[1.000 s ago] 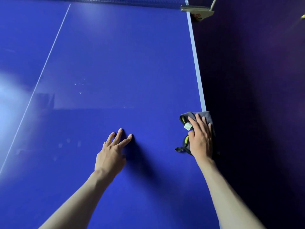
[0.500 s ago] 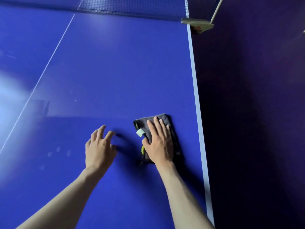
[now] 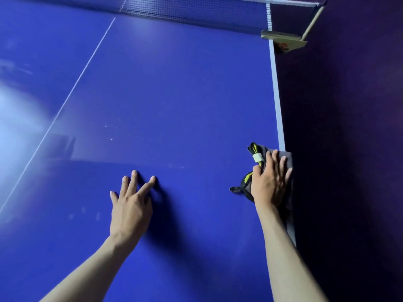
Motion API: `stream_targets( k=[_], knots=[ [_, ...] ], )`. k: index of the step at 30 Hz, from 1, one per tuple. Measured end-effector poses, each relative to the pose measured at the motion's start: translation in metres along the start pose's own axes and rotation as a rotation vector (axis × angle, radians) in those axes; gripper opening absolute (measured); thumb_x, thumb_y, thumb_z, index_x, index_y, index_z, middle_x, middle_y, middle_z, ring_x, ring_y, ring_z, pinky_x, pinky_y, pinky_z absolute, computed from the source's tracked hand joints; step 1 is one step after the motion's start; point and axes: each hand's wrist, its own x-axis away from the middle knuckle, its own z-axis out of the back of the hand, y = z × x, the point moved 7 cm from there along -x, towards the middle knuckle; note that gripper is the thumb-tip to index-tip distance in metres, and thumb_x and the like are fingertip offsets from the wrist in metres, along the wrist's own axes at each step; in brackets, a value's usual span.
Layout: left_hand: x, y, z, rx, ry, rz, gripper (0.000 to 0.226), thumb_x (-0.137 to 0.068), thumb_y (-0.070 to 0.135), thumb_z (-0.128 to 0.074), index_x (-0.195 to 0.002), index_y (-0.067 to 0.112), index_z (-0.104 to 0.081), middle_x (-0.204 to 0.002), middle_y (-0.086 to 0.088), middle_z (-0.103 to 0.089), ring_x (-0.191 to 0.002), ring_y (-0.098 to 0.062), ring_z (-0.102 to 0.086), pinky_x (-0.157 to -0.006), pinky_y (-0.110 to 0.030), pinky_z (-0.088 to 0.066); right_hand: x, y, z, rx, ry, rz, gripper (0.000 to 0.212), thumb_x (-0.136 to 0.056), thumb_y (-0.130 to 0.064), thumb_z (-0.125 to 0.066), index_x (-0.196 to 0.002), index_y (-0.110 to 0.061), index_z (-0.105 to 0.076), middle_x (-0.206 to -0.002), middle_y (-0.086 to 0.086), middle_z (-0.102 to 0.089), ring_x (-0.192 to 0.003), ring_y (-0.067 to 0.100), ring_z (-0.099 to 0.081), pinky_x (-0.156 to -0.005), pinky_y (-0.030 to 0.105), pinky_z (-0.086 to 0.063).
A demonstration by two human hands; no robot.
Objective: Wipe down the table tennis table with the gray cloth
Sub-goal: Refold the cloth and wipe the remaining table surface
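A folded gray cloth (image 3: 270,156) with black edging, a yellow stripe and a small pale tag lies flat on the glossy blue table tennis table (image 3: 174,94), at the table's right edge. Its far right corner covers part of the white sideline (image 3: 276,88) and reaches just past the table's edge. A short black loop of the edging sticks out from the cloth's near left corner onto the blue surface.

The right hand (image 3: 269,182) lies palm down on top of the cloth, fingers straight and slightly spread, pressing it onto the table; the fingertips point away from the person, and the thumb lies beside the yellow stripe. The left hand (image 3: 130,203) rests palm down on the bare blue surface, well apart from the cloth, fingers extended and fanned, holding nothing.

A thin white centre line (image 3: 72,94) runs diagonally along the table on the left. At the far end stands the dark mesh net (image 3: 196,9) with a white top band, fixed at the right by a metal net clamp (image 3: 283,39). A few small pale specks dot the surface between the hands and farther up. Bright glare washes over the left part of the table.
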Motion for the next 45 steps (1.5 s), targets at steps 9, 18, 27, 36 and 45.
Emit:
stream_targets(
  k=[9, 18, 27, 36, 45],
  knots=[
    [0.0, 0.003, 0.0, -0.114, -0.03, -0.026, 0.06, -0.091, 0.004, -0.05, -0.146, 0.028, -0.053, -0.155, -0.018, -0.038, -0.131, -0.041, -0.038, -0.088, -0.068, -0.042, 0.085, -0.223, -0.049, -0.148, -0.125, 0.331, 0.065, -0.091, -0.04, -0.052, -0.151, -0.016, -0.053, -0.163, 0.006, -0.042, -0.154, 0.027, -0.033, -0.127, 0.053, -0.015],
    [-0.003, -0.007, 0.004, -0.194, -0.161, -0.108, 0.064, -0.096, 0.012, -0.047, -0.154, 0.036, -0.038, -0.159, -0.015, -0.031, -0.139, -0.039, -0.028, -0.098, -0.076, -0.034, 0.006, -0.074, -0.02, -0.025, -0.024, 0.208, 0.076, -0.085, -0.045, -0.048, -0.153, -0.012, -0.048, -0.164, 0.009, -0.039, -0.154, 0.029, -0.031, -0.126, 0.054, -0.02],
    [-0.005, -0.007, -0.003, -0.149, -0.138, -0.149, 0.065, -0.092, 0.023, -0.018, -0.15, 0.032, -0.045, -0.155, -0.018, -0.037, -0.133, -0.043, -0.036, -0.094, -0.073, -0.036, -0.009, -0.023, -0.018, 0.025, -0.048, -0.047, 0.081, -0.087, -0.049, -0.034, -0.159, -0.01, -0.038, -0.167, 0.008, -0.035, -0.156, 0.03, -0.025, -0.127, 0.055, -0.015],
    [-0.024, -0.091, 0.057, 0.21, -0.082, -0.058, 0.065, -0.091, 0.001, -0.04, -0.148, 0.031, -0.05, -0.167, 0.005, -0.027, -0.156, -0.016, -0.018, -0.127, -0.041, -0.016, 0.116, -0.318, -0.081, -0.076, -0.057, 0.23, 0.071, -0.093, -0.045, -0.045, -0.155, -0.01, -0.046, -0.164, 0.008, -0.041, -0.153, 0.03, -0.034, -0.127, 0.054, -0.018],
    [-0.057, -0.24, 0.095, 0.009, -0.028, 0.136, 0.059, -0.09, 0.011, -0.055, -0.149, 0.016, -0.049, -0.163, -0.013, -0.034, -0.149, -0.034, -0.031, -0.119, -0.052, -0.029, 0.12, -0.317, -0.089, -0.06, -0.096, 0.249, 0.066, -0.09, -0.039, -0.051, -0.152, -0.016, -0.05, -0.162, 0.004, -0.044, -0.153, 0.024, -0.034, -0.122, 0.051, -0.026]
  ],
)
